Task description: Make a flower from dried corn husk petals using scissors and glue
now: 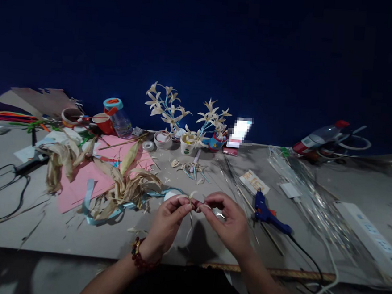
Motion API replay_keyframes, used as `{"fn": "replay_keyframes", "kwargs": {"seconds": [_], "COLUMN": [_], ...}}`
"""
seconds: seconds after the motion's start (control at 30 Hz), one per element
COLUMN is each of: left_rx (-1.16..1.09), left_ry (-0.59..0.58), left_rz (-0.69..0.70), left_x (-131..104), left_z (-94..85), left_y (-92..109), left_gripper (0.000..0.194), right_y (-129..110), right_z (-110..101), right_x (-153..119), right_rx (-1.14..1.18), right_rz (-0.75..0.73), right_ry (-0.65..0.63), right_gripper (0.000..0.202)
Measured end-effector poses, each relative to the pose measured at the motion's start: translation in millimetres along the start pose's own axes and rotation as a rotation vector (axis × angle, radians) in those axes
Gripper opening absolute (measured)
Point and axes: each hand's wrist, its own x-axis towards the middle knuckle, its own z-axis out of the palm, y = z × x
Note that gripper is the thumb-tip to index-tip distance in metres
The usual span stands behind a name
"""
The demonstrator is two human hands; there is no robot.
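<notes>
My left hand (170, 219), with a beaded bracelet (138, 254) at its wrist, pinches a small corn-husk flower (193, 196) above the front of the table. Thumb and forefinger of my right hand (226, 221) are closed at the flower's right side, on what looks like one of its pale petals. A thin stem (189, 229) hangs below the fingers. The fingertips partly cover the flower. Behind them lies a loose bunch of small husk pieces (194, 170). Dried corn husks (122, 189) and light blue ribbon (100, 221) lie left of my left hand.
Finished-looking husk flowers (168, 102) stand in cups at the back. A blue glue gun (270, 217) with a black cord lies to the right, beside wire bundles (313, 195) and a power strip (371, 235). Pink paper (79, 186) and a black tool (32, 164) are on the left.
</notes>
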Motion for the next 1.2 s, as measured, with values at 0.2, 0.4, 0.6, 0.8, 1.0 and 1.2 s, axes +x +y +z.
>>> {"fn": "replay_keyframes", "kwargs": {"seconds": [0.2,0.4,0.6,0.8,1.0,1.2], "left_rx": [-0.008,0.001,-0.014,-0.015,-0.018,-0.018], "left_ry": [-0.084,-0.138,-0.160,-0.155,-0.165,-0.176], "left_rz": [-0.007,-0.042,-0.082,-0.092,-0.084,-0.081], "left_x": [-1.2,-2.5,-4.8,-5.0,-5.4,-6.1], "left_z": [2.1,3.0,5.2,6.1,6.5,5.9], "left_y": [0.8,2.5,6.5,7.8,8.5,8.7], "left_gripper": [0.019,0.016,0.019,0.019,0.020,0.019], "right_y": [-7.0,-21.8,-24.6,-27.8,-27.6,-25.8], "right_z": [-5.1,-19.1,-16.1,-14.8,-14.4,-11.6], "right_x": [5.7,23.5,32.2,34.9,36.1,35.3], "right_rx": [-0.001,-0.151,-0.180,-0.180,-0.201,-0.250], "right_rz": [-0.143,-0.288,-0.323,-0.363,-0.378,-0.399], "right_ry": [0.034,-0.118,-0.171,-0.162,-0.169,-0.161], "right_gripper": [0.012,0.013,0.011,0.011,0.012,0.012]}}
